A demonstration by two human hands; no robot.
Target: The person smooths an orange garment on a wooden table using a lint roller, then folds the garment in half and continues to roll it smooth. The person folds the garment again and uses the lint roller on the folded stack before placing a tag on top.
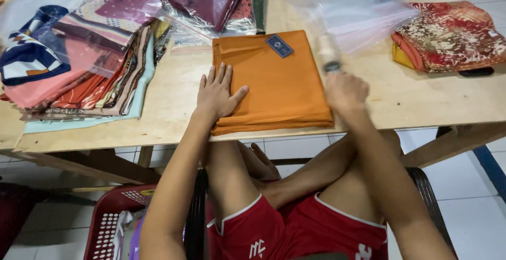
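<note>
- Plywood surface (174, 107) carries a folded orange cloth (274, 80).
- Left hand (217, 94) lies flat, fingers spread (holding nothing): best kept pressing the fold.
- Right hand (345, 91) grips a blurred roller (328, 54); strokes should stay even.

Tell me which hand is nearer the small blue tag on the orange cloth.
Right. The right hand is just right of and below the blue tag; the left hand lies flat farther down-left on the orange cloth.
</note>
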